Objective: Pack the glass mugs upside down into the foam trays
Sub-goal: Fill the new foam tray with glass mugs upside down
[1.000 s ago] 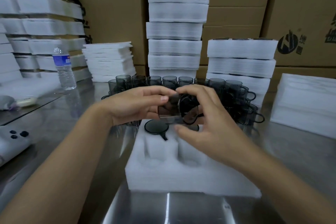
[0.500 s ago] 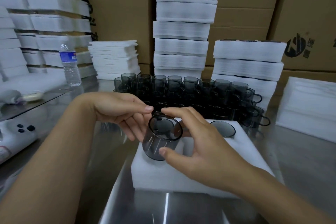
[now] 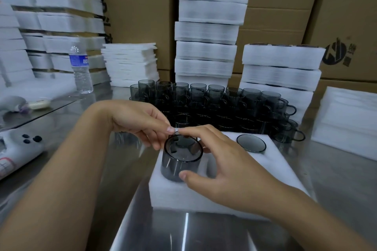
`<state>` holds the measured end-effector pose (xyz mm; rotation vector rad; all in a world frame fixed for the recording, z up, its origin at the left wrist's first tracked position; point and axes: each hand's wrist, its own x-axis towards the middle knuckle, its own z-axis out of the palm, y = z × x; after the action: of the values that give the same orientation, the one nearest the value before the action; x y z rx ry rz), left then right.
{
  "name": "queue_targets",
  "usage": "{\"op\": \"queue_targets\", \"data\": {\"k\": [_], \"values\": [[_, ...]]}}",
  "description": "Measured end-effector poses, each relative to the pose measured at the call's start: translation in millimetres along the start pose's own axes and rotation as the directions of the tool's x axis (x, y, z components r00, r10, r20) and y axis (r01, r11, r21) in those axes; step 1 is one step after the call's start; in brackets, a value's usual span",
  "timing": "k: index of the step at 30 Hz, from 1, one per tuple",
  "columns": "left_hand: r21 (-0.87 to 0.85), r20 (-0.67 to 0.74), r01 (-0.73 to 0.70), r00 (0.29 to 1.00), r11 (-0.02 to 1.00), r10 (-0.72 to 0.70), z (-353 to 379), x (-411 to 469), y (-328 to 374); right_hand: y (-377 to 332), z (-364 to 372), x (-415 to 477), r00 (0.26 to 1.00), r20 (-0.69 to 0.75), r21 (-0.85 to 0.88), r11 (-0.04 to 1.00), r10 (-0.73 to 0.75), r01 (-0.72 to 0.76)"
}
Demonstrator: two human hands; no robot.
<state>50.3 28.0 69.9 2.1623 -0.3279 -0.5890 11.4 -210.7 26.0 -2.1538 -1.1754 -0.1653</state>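
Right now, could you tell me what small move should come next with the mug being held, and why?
Probably lower the grey glass mug straight down into the foam tray. Both the left hand and right hand hold it, and it stands well above the foam, while the seated mug lies flush.

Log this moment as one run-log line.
left hand: pinches far rim of smoky grey glass mug | right hand: grips mug | white foam tray: mug partly in near-left pocket; second grey glass mug seated far-right
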Motion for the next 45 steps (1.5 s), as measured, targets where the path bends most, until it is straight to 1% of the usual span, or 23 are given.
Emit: {"op": "queue_targets", "data": {"k": [5,8,12,16,18,20,22,24,28,31,35,40,45], "values": [[0.053,-0.039,0.091,0.995,0.994,-0.089,0.6,3.5,-0.9,1.5,0.3,0.6,0.999,0.039,-0.018,1.0,0.014,-0.013],[0.092,-0.022,0.136,0.991,0.986,-0.134,-0.2,2.4,-0.5,0.3,-0.4,-0.1,0.996,0.089,-0.031,1.0,0.004,-0.002],[0.115,-0.053,0.178,0.984,0.977,-0.173,2.2,5.9,1.0,0.7,-2.1,1.1,0.997,0.065,-0.081,0.996,0.041,-0.035],[0.125,-0.061,0.182,0.983,0.975,-0.176,3.4,6.4,2.1,1.5,-1.9,1.5,0.996,0.065,-0.041,0.997,0.063,-0.06],[0.099,-0.054,0.159,0.987,0.982,-0.154,4.5,4.0,2.2,0.9,-0.3,1.3,0.994,0.056,0.018,0.996,0.092,-0.093],[0.089,-0.026,0.136,0.991,0.987,-0.135,3.3,0.6,1.2,1.7,1.1,2.4,0.992,0.007,0.048,0.991,0.123,-0.123],[0.137,0.03,0.137,0.989,0.981,-0.142,1.9,-2.3,1.9,3.0,1.3,3.3,0.986,-0.03,0.06,0.985,0.162,-0.16],[0.206,0.077,0.16,0.981,0.965,-0.179,1.4,-3.8,3.0,3.1,1.2,3.8,0.982,-0.026,0.063,0.981,0.185,-0.183],[0.274,0.076,0.241,0.96,0.931,-0.271,1.7,-3.2,4.4,1.6,1.7,4.0,0.982,0.001,0.002,0.982,0.189,-0.189],[0.322,0.069,0.271,0.949,0.907,-0.308,2.5,-2.3,4.8,1.1,1.5,4.6,0.979,0.024,-0.026,0.979,0.203,-0.203],[0.346,0.056,0.319,0.932,0.882,-0.358,5.2,-0.5,5.8,0.8,1.6,5.1,0.974,0.035,-0.046,0.974,0.223,-0.221],[0.371,0.073,0.355,0.91,0.858,-0.408,8.4,3.3,8.4,1.1,1.3,5.5,0.969,0.065,-0.074,0.97,0.238,-0.233],[0.411,0.077,0.358,0.903,0.839,-0.423,10.8,8.5,8.5,1.3,0.3,7.5,0.962,0.08,-0.094,0.963,0.26,-0.253]]}}
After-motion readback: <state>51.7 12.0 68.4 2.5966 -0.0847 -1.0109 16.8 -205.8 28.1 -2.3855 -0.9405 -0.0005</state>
